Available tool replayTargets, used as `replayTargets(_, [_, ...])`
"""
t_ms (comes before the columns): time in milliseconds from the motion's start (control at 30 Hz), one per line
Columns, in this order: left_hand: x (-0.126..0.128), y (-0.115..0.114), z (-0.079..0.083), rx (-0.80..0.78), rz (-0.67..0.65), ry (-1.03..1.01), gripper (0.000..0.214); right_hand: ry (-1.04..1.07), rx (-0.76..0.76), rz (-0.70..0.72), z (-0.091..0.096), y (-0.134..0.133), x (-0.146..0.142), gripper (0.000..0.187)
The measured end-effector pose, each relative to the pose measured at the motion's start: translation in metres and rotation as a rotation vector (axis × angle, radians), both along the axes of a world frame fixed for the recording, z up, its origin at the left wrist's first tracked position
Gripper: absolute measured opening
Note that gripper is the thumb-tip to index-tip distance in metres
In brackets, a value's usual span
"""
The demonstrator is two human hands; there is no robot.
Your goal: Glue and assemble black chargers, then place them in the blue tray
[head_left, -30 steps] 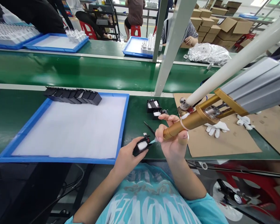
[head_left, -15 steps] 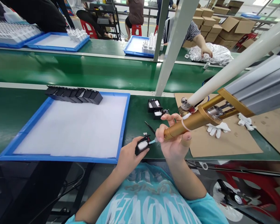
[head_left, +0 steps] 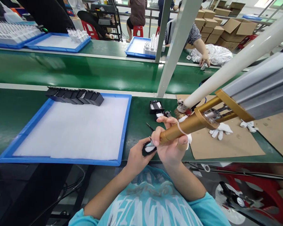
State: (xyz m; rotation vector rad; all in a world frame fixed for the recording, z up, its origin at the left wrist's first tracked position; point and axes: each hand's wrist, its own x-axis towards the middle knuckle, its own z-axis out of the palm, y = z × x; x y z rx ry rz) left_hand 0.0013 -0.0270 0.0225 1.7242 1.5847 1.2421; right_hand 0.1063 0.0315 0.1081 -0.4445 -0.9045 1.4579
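My left hand point(head_left: 137, 158) grips a small black plastic case point(head_left: 145, 153) with a white part inside. My right hand point(head_left: 170, 150) is wrapped round the lower end of a gold-coloured dispenser point(head_left: 191, 125), its fingers around the barrel. The dispenser's pale nozzle points down into the case, partly hidden by my fingers. Just beyond my right hand lie several more black cases point(head_left: 157, 107) with white parts inside. A thin black tool point(head_left: 150, 126) rests on the green bench behind the held case.
To the left lies a blue-rimmed tray point(head_left: 126, 125) with a row of black cases point(head_left: 75, 96) along its back edge. A grey upright post point(head_left: 171, 56), cardboard sheet point(head_left: 226, 147) and white gloves point(head_left: 221, 130) are on the right. A co-worker's hand point(head_left: 204, 59) holds a small part across the bench.
Both hands have come closer together; the case has moved slightly right and the dispenser slightly left, its tip now further over the case. The co-worker's hand has moved from the plastic bag to a small part.
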Motion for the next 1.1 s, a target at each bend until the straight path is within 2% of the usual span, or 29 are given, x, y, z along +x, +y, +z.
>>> replayTargets(233, [0.0, 0.0, -0.001, -0.016, 0.006, -0.008, 0.033, 0.0, -0.013, -0.019, 0.001, -0.001, -0.002, 0.048])
replayTargets(333, [-0.002, 0.001, 0.002, -0.089, 0.011, 0.061, 0.031, 0.023, -0.064, -0.041, 0.003, -0.002, -0.003, 0.052])
replayTargets(433, [-0.012, 0.006, 0.009, -0.147, 0.087, 0.152, 0.029, 0.013, -0.099, -0.075, 0.005, -0.003, -0.002, 0.055])
replayTargets(533, [-0.036, 0.012, 0.021, -0.095, 0.197, 0.178, 0.031, 0.0, -0.082, -0.076, 0.003, -0.004, 0.003, 0.054])
replayTargets(667, [-0.089, 0.011, 0.032, -0.109, 0.256, 0.199, 0.034, 0.005, -0.075, -0.098, -0.004, -0.002, 0.017, 0.05])
replayTargets(833, [-0.151, 0.0, 0.018, -0.295, 0.316, 0.271, 0.039, -0.001, -0.09, -0.169, -0.011, 0.006, 0.034, 0.049])
replayTargets(933, [-0.169, 0.002, 0.01, -0.399, 0.24, 0.16, 0.048, -0.022, -0.091, -0.19, -0.013, 0.011, 0.041, 0.049])
replayTargets(1033, [-0.174, 0.012, 0.01, -0.364, 0.116, -0.032, 0.053, -0.043, -0.079, -0.187, -0.016, 0.015, 0.044, 0.049])
replayTargets(1100, [-0.172, 0.02, 0.013, -0.333, 0.069, -0.081, 0.049, -0.048, -0.071, -0.19, -0.017, 0.016, 0.045, 0.047])
